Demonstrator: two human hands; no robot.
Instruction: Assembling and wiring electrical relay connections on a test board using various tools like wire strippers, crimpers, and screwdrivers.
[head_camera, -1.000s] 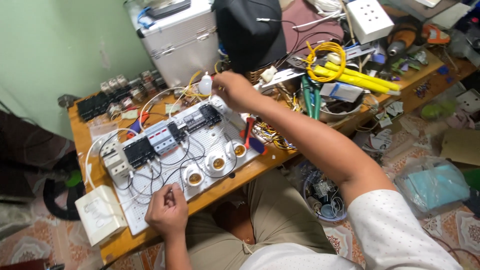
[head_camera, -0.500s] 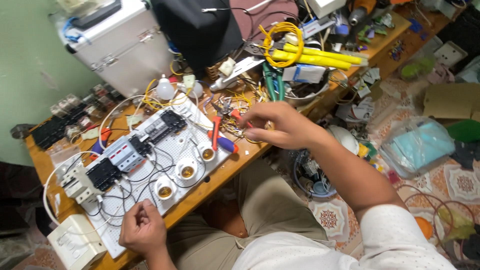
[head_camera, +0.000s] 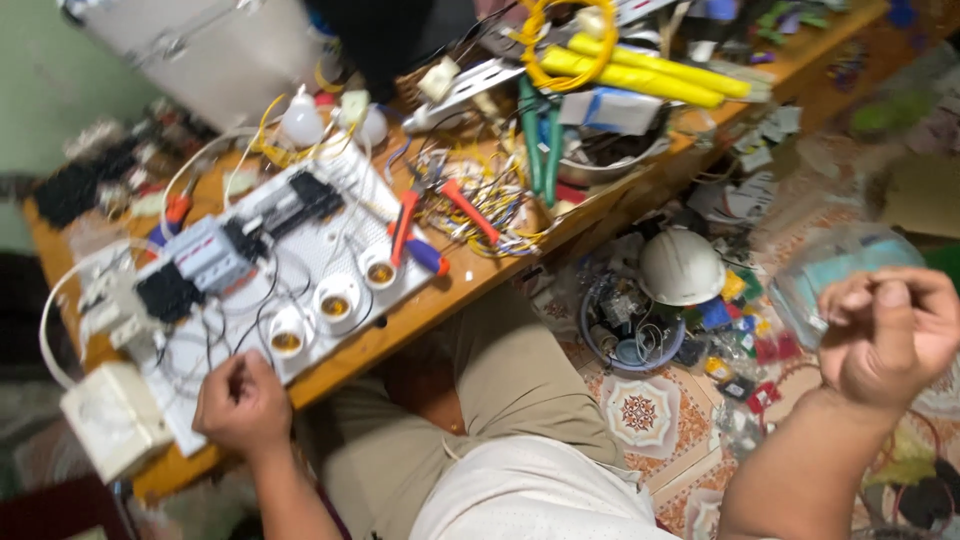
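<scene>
Here our left hand (head_camera: 243, 402) rests curled in a loose fist on the near edge of the white wiring board (head_camera: 300, 250), at about seven o'clock in the view; its grip looks clenched, but we cannot tell whether anything small sits inside it. The board lies on the wooden surface (head_camera: 470, 285) and carries black breakers (head_camera: 300, 197), thin black wires and three white lamp holders (head_camera: 325, 302) in a row just beyond our knuckles. Our right hand (head_camera: 885, 335) hangs well apart at four o'clock, out over the tiled floor (head_camera: 640, 415), fingers curled shut; whether it grasps something is hidden. Beneath it, toward the middle, sit a white hard hat (head_camera: 682, 266) and a bowl of small parts (head_camera: 630, 335). Red-handled pliers (head_camera: 435, 210) lie at twelve o'clock from the lamp holders, beside a tangle of yellow wire (head_camera: 500, 215). To work well here, we judge the left hand should pin the board steady while the right moves slowly, keeping clear of loose wires.
</scene>
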